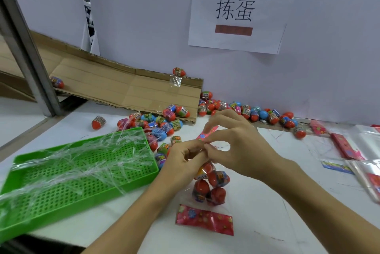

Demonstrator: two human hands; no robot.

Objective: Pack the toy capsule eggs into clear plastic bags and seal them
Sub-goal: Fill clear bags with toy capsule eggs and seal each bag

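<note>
right now both hands meet at the top of the bag (209, 187), which hangs straight down from them over the middle of the counter (267, 202), four eggs (213, 183) stacked inside, long axis upright. my left hand (186, 158) pinches the neck; my right hand (238, 144) pinches the pink flap (205, 133) just above. the seal, i judge, folds down toward the left grip.
</note>
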